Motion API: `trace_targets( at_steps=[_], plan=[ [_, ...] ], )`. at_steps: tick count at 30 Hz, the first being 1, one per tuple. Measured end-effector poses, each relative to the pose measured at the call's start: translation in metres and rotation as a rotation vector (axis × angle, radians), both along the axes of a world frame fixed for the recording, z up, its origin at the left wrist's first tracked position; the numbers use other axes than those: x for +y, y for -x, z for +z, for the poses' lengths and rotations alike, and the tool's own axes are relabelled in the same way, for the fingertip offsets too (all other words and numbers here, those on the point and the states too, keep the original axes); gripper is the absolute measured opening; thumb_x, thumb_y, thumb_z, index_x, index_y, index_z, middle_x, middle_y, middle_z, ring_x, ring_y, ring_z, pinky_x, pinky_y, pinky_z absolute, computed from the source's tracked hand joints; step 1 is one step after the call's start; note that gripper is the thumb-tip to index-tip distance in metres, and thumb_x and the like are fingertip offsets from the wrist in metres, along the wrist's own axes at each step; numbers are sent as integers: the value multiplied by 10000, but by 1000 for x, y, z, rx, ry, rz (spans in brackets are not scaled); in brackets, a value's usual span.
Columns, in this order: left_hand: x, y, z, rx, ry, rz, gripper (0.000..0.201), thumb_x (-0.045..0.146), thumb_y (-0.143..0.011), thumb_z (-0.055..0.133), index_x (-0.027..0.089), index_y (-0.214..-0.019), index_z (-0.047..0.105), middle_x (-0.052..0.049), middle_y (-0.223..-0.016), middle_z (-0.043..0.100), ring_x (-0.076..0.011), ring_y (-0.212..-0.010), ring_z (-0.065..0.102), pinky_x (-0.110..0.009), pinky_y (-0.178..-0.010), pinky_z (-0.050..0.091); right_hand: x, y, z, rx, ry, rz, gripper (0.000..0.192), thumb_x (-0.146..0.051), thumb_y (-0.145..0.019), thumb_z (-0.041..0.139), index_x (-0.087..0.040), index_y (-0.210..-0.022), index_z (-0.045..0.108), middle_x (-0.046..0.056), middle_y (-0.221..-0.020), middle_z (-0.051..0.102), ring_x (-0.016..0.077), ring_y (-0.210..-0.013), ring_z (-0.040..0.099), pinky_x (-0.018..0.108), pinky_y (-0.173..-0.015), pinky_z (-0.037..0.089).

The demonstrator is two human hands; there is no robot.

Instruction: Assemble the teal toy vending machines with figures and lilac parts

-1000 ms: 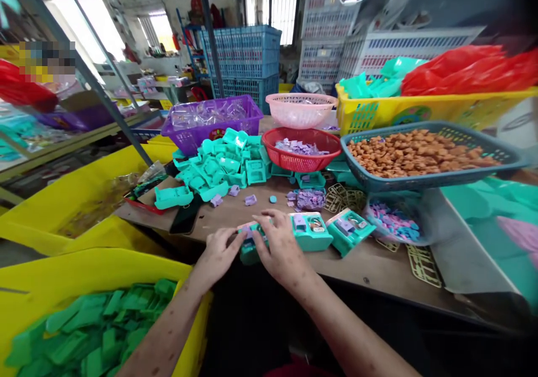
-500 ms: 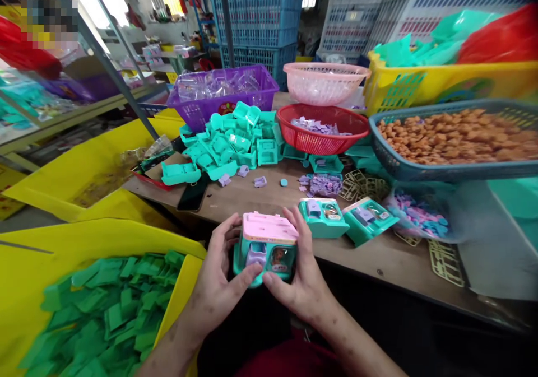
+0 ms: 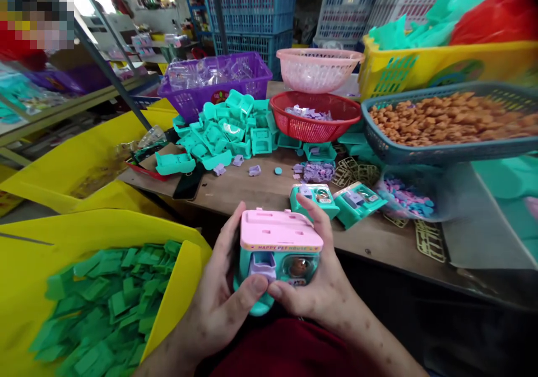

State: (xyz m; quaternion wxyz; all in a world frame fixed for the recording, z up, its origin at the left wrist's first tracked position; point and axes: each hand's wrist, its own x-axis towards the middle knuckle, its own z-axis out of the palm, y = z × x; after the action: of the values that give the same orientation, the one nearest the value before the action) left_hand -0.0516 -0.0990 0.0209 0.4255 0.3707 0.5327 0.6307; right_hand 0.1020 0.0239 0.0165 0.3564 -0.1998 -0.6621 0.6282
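Between my two hands is a toy pet house (image 3: 281,234), teal with a pink roof, a purple box-shaped piece (image 3: 263,264) on its front and a clear window with a brown figure behind it. My left hand (image 3: 222,287) grips its left side, the thumb on the purple piece. My right hand (image 3: 321,276) grips the right side, thumb at the lower front edge and index finger raised by the roof. Two similar toy houses (image 3: 316,199) (image 3: 358,202) lie just beyond on the table. The far sides of my fingers are hidden.
Teal parts (image 3: 229,130) are heaped on the table (image 3: 235,192), near a red basket (image 3: 315,125) and small purple pieces (image 3: 315,171). A blue-grey basket (image 3: 420,154) holds brown figures. Green parts (image 3: 101,304) fill a yellow bin (image 3: 168,287) at left. A phone (image 3: 188,185) lies by the table edge.
The toy house has come closer and lower in view, still in both hands, its roof lettering now readable. My right index finger has lifted off. The table scene has shifted slightly up and left.
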Motion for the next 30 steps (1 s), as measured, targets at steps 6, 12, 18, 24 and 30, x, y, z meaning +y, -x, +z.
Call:
trace_targets(
  at_steps=[6, 12, 18, 24, 30],
  plan=[
    [-7, -2, -1, 118, 3, -21, 877, 495, -1044, 745, 409, -1783, 282, -25, -1813, 410, -388, -1649, 433, -517, -1347, 440, -4, -7, -2, 13, -44, -19, 1050, -678, -808, 927, -392, -1608, 310, 129, -1533, 586, 349, -1423, 667, 527, -1173, 613],
    [-9, -14, -5, 261, 55, 70, 734, 523, -1125, 581, 395, -1785, 286, -13, -1834, 364, -371, -1687, 354, -561, -1406, 312, -11, -10, 2, 2, 88, -72, 971, -567, -838, 938, -348, -1594, 369, 125, -1468, 627, 315, -1329, 720, 483, -1128, 637],
    [-7, -28, -10, 242, 92, 89, 732, 580, -1134, 536, 379, -1790, 281, -10, -1846, 342, -340, -1705, 324, -537, -1421, 268, -16, -11, 3, -10, 120, -145, 856, -535, -819, 951, -330, -1487, 456, 94, -1392, 678, 273, -1226, 759, 409, -1027, 677],
    [2, -30, -11, 252, 183, 106, 805, 700, -1101, 510, 330, -1787, 305, -41, -1853, 322, -365, -1710, 304, -569, -1428, 224, -12, -13, -1, -32, 187, -132, 874, -538, -784, 966, -315, -1454, 450, 98, -1388, 696, 275, -1211, 764, 442, -1059, 655],
    [-3, -16, -3, 314, 184, -42, 775, 617, -1133, 502, 404, -1809, 190, 27, -1885, 229, -333, -1749, 199, -555, -1442, 152, -4, -25, -1, -31, 274, -22, 1330, -425, -601, 1093, -326, -1638, 267, 134, -1420, 691, 344, -1303, 735, 555, -1136, 611]
  ],
)
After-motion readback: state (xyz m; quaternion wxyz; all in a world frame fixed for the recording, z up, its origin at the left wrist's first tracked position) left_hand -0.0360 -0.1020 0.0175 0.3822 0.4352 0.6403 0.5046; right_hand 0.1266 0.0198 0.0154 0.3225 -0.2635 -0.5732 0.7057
